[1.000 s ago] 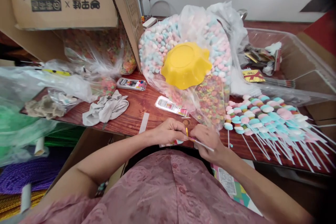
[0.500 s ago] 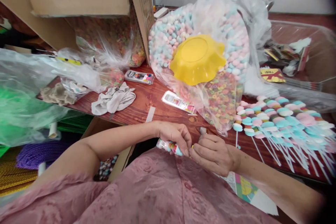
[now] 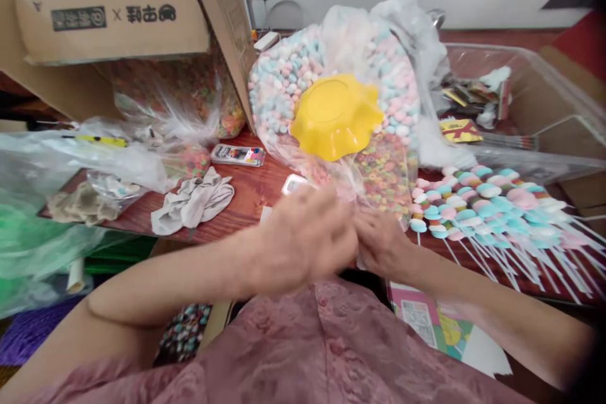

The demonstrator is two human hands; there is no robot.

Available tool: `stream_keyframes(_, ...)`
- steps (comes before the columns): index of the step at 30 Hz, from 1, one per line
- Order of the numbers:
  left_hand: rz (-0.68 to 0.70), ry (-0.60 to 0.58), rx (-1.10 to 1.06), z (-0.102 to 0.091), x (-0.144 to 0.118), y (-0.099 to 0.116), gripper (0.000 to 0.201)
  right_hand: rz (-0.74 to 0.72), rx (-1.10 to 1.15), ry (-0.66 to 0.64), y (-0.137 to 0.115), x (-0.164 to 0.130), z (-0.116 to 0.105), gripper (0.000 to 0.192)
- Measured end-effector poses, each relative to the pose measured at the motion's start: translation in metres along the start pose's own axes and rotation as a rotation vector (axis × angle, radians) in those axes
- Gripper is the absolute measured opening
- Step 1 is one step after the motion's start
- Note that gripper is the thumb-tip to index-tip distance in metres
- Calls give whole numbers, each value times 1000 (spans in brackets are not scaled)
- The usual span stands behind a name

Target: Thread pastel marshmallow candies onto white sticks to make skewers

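yellow bowl (image 3: pixel 336 115) on candy bag (image 3: pixel 293 76)

The left hand (image 3: pixel 307 237) has come up from the table edge and now sits higher and blurred, its back to the camera, covering the packet that lay just beyond it a moment ago. The candy stick it pinched half a second ago can no longer be seen under it. The right hand (image 3: pixel 381 241) has drawn in close against the left hand, fingers tucked behind it, so the white stick that showed at its fingertips a second ago is hidden.
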State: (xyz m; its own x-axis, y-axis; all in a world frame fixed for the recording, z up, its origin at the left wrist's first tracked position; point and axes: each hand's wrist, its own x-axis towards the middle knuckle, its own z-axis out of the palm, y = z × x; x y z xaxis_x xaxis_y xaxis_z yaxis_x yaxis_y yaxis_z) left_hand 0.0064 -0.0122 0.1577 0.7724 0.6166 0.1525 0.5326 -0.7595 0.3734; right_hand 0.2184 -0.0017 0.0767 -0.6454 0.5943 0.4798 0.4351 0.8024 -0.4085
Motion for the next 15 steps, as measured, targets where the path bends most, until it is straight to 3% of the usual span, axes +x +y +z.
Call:
stream_keyframes(2, 228, -142, -52, 22, -9, 8, 17, 254, 222, 57, 0, 8, -4, 20)
stream_keyframes(4, 82, -135, -221, 50, -12, -5, 16, 468, 498, 88, -6, 13, -5, 18)
stream_keyframes(5, -60, -84, -352, 61, -11, -17, 17, 541, 645, 94, -11, 14, -3, 17)
stream_keyframes(7, -337, 168, -684, 73, -7, -39, 22, 623, 902, 63, -20, 14, 5, 17)
stream_keyframes(9, -472, 393, -939, 71, -4, -49, 23, 653, 1036, 8, -25, 14, 17, 19)
stream_keyframes(11, -465, 481, -1040, 64, -5, -47, 23, 639, 1009, 12, -24, 16, 29, 19)
stream_keyframes(15, -380, 408, -1083, 63, -30, -35, 38, 457, 548, 169, -18, 26, 53, 23)
